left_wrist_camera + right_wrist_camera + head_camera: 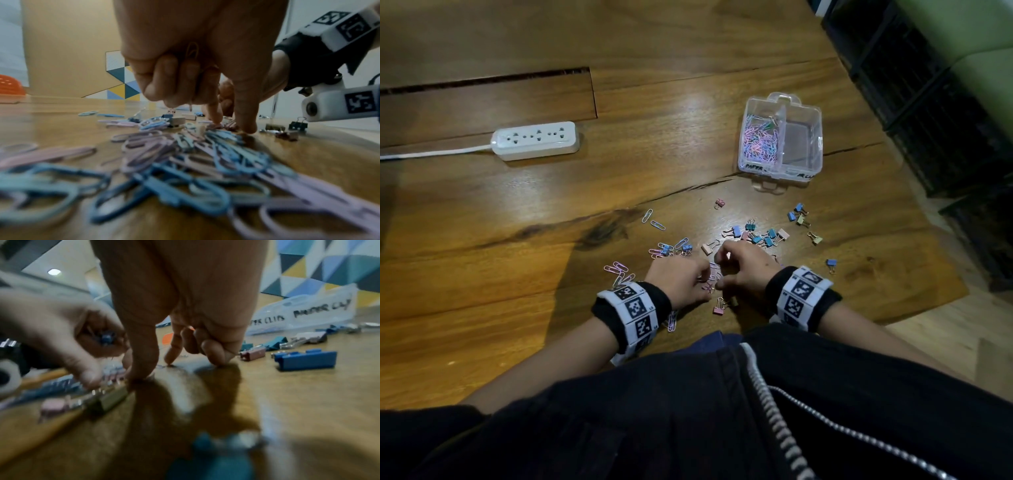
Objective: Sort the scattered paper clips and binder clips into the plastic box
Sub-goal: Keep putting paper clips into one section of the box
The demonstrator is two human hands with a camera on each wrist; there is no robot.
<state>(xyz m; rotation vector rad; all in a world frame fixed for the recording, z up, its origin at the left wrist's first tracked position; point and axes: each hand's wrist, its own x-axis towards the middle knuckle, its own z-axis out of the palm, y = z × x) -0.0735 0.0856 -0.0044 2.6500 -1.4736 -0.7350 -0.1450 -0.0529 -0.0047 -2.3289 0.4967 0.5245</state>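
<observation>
pastel paper clips (pixel 709 278) under both hands, left hand (pixel 681 281) seemingly gripping some.

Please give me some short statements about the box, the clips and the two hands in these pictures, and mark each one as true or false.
1. The plastic box holds paper clips in its left compartment. True.
2. The right compartment is full of binder clips. False: it looks empty.
3. Binder clips lie scattered on the table. True.
4. The left hand rests on the power strip. False: it is at the clips, close to the right hand.
5. The box lid is shut. False: the box is open.
</observation>
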